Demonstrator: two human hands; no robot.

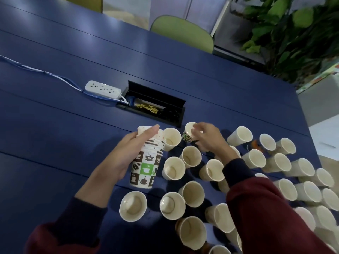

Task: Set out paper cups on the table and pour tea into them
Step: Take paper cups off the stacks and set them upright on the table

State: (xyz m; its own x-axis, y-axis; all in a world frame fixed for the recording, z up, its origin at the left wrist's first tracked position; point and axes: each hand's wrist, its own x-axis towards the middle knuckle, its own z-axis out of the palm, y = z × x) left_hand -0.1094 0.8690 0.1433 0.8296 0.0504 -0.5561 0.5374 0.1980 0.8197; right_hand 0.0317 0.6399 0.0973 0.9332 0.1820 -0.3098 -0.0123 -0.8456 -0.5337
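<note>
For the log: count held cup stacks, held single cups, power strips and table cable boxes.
Held cup stack, left hand: 1
Held single cup, right hand: 1
White power strip: 1
Open cable box: 1
Total: 4

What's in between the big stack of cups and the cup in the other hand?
In the head view, one standing cup sits on the table between the stack and the patterned cup the right hand pinches.
</note>
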